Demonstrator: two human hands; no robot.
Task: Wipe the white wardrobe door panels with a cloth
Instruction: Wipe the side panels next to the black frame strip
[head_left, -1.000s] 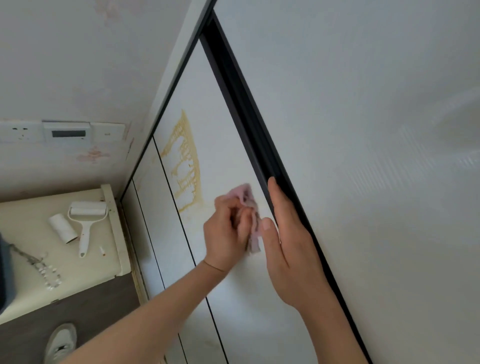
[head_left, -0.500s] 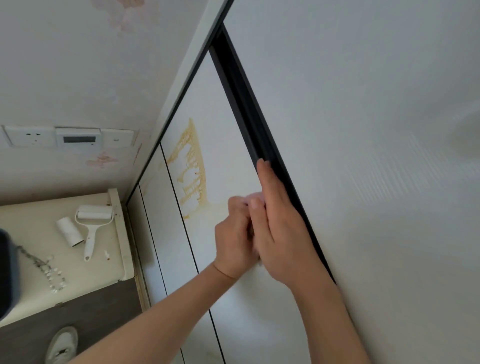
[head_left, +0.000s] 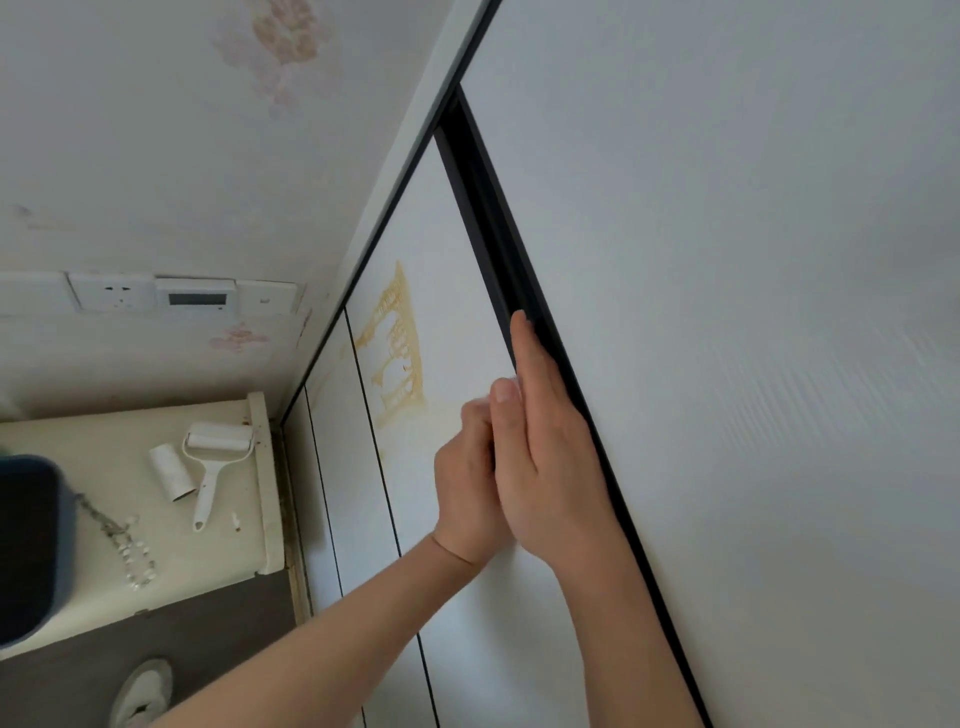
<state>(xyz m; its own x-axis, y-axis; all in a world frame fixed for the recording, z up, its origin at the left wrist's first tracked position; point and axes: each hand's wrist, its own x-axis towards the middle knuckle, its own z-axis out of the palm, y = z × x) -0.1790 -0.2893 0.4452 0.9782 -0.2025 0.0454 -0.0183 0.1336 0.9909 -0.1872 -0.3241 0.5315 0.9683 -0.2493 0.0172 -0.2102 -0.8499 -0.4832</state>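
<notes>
Pressing flat on white wardrobe door (head_left: 452, 249), right hand (head_left: 550, 467) grip spread; left hand (head_left: 467, 483) grip curled, contents hidden; yellow stain (head_left: 400, 348).

Two bare forearms, no sleeves in view, left hand (head_left: 467, 488) and right hand (head_left: 550, 467) ungloved, white shoe (head_left: 141, 693) below

One head-worn view looks down, close along the wardrobe door (head_left: 457, 322).
</notes>
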